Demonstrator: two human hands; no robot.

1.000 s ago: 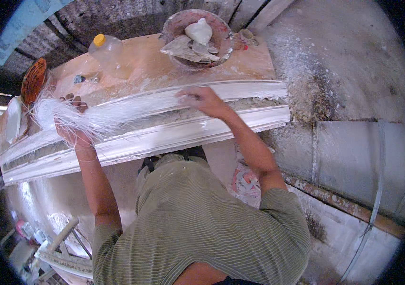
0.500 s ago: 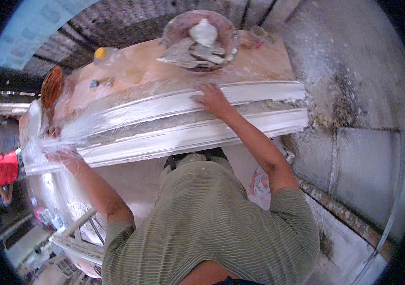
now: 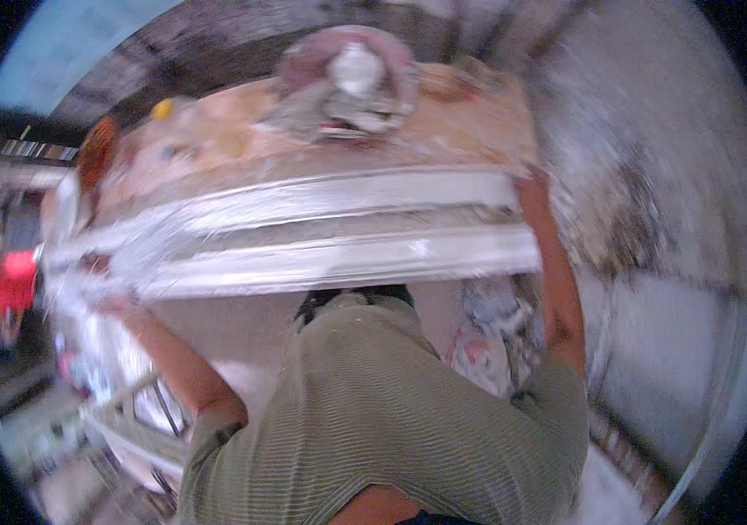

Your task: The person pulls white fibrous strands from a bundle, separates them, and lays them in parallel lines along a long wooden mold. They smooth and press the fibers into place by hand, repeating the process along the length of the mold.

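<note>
Two long white moulded strips lie side by side across the bench, the far strip (image 3: 373, 188) and the near strip (image 3: 364, 255), with a rough grey gap between them. At their left end my left hand (image 3: 109, 302) is closed around a bundle of loose white fibres (image 3: 141, 241), which hides part of it. The strands fan out over the far strip. My right hand (image 3: 531, 185) is at the right end of the far strip, its fingers smeared by motion. Whether it grips the strip's edge I cannot tell.
On the bench (image 3: 469, 131) behind the strips stands a wide basin (image 3: 399, 70) with white material and a crumpled sheet. A yellow-capped bottle (image 3: 163, 109) and an orange-brown round object (image 3: 98, 150) are farther left. A person in red (image 3: 14, 280) is at far left.
My right hand has moved right, from the middle of the far strip to its right end. My left hand stays at the fibres. The whole view has shifted slightly and blurred.
</note>
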